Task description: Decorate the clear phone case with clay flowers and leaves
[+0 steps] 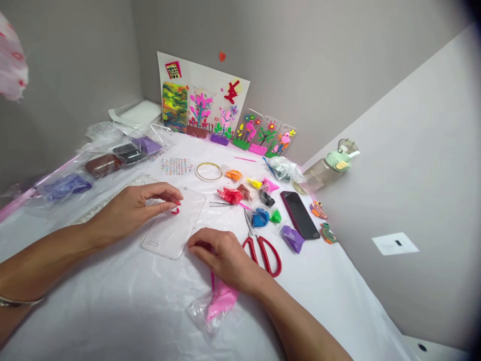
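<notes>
A clear phone case lies flat on the white cloth in front of me. Over its upper left part, my left hand pinches a small red clay piece between thumb and fingertips. Another small curved red piece shows just below those fingertips. My right hand rests at the case's lower right edge, fingers curled together; whether anything is between them is hidden. Under the right wrist is a bag of pink clay. Red-handled scissors lie right of that hand.
Several small clay bags, including red, blue and purple, lie right of centre near a phone. A bottle stands behind. Decorated cases lean at the wall; bagged clay lies left.
</notes>
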Tool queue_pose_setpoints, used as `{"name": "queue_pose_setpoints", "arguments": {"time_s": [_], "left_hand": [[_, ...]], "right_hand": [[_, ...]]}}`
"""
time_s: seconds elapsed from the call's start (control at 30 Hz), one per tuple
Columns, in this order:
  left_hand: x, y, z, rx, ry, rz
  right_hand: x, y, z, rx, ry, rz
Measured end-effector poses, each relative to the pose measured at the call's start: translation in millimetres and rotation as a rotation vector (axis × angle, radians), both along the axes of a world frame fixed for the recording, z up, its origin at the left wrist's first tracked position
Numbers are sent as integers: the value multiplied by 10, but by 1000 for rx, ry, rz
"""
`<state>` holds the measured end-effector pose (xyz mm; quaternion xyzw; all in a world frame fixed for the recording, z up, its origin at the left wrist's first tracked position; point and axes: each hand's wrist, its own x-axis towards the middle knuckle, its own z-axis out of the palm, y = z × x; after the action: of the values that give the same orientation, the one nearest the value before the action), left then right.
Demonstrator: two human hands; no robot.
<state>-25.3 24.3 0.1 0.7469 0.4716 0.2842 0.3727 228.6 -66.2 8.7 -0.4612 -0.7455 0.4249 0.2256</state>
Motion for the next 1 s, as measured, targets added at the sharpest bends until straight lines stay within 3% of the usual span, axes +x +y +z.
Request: {"name": "queue_pose_setpoints", "arguments": {"time_s": [0.2,0.5,0.77,0.87,1.0], "left_hand": [[-2,14,-66,71,39,1],[63,-6,-255,247,21,-110],[100,-83,-268,297,20,-91],[135,-116,-213,237,-29,-73],[196,-208,-118,131,-117,-55]], "right_hand": [[6,2,-5,-2,-7,1],[-5,-6,1,-12,-27,2],[-5,-14,-17,-38,31,-3],[-14,8,-36,-134,173,-86],[-6,93,-62,-404,501,-277]]}}
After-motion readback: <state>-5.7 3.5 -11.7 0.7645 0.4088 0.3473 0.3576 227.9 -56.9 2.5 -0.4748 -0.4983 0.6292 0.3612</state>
